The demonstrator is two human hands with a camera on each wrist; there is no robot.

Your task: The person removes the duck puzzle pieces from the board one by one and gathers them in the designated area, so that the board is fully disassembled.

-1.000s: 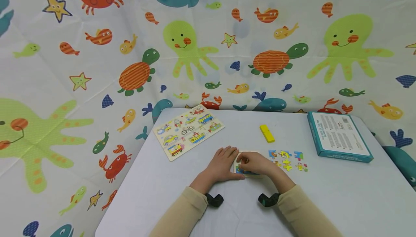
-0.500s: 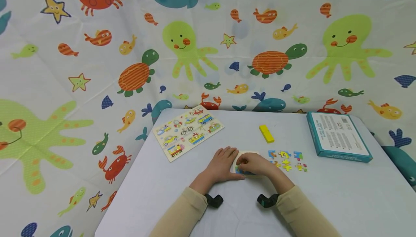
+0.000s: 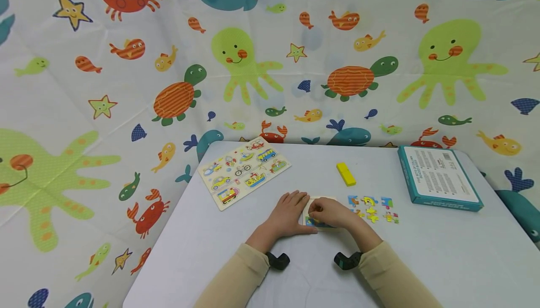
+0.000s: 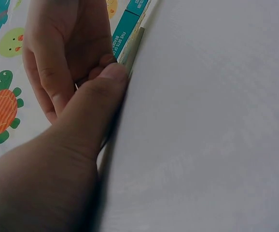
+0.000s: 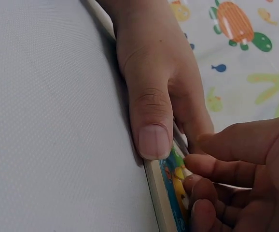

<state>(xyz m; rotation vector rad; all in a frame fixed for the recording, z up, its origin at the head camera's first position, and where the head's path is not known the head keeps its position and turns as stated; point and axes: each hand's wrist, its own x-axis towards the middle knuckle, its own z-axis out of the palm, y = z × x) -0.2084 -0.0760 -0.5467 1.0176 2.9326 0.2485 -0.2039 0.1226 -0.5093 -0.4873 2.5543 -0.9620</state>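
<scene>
A small wooden jigsaw board (image 3: 307, 208) lies flat on the table, partly hidden under both hands. My left hand (image 3: 288, 213) rests along its left side with straight fingers, the thumb (image 5: 154, 137) touching the near edge. Over the board, my right hand (image 3: 333, 212) has its fingers curled and seems to pinch a yellow puzzle piece (image 5: 179, 188), mostly covered by the fingertips. Blue picture pieces (image 3: 311, 221) show along the board's near side. Several loose puzzle pieces (image 3: 372, 215) lie just right of the right hand.
Back left lies a larger wooden vehicle puzzle board (image 3: 243, 169). A yellow block (image 3: 346, 174) sits beyond the loose pieces. Farther right is a teal box (image 3: 440, 176). A sea-animal cloth (image 3: 270, 64) hangs behind the white table (image 3: 422, 251).
The right hand's fingertips have shifted very slightly over the board. The left hand and the loose pieces stay where they were.
</scene>
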